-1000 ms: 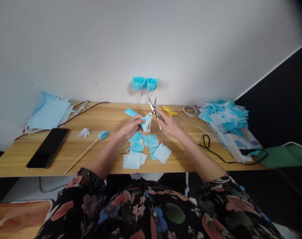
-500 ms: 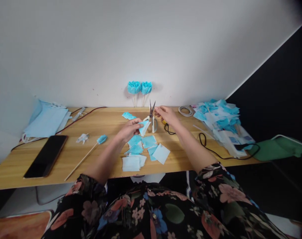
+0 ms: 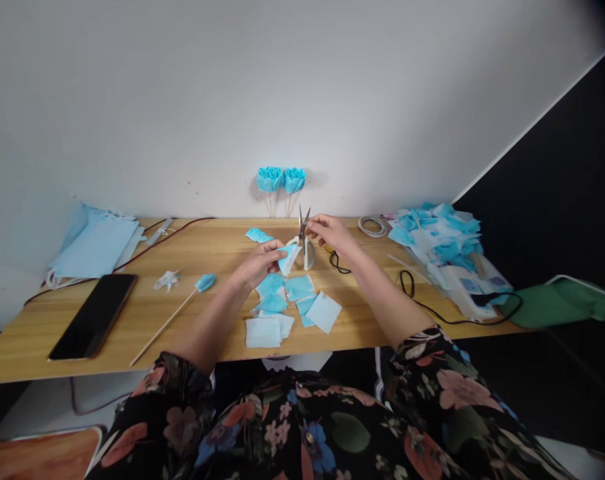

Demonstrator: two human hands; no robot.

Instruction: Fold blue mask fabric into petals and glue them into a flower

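My left hand (image 3: 262, 261) pinches a small square of blue-and-white mask fabric (image 3: 289, 259), held tilted above the table. Beside it a pair of scissors (image 3: 303, 235) with white handles points its parted blades up toward the wall. The fingertips of my right hand (image 3: 328, 232) are closed together at the blades; exactly how they grip is hard to see. Several cut blue and pale fabric squares (image 3: 323, 312) lie just below my hands. A crinkled blue strip (image 3: 258, 235) is behind my left hand.
Two blue fabric flowers on sticks (image 3: 270, 180) lean on the wall. To the left are a stick with a blue bud (image 3: 205, 283), a phone (image 3: 93, 317) and face masks (image 3: 95, 243). To the right are a tape roll (image 3: 372, 227), a scrap pile (image 3: 440, 230) and a black cable (image 3: 442, 321).
My right hand has shifted slightly left, closer to the scissors' blades. The left hand still pinches the same fabric square, almost unmoved. The view has tipped a little.
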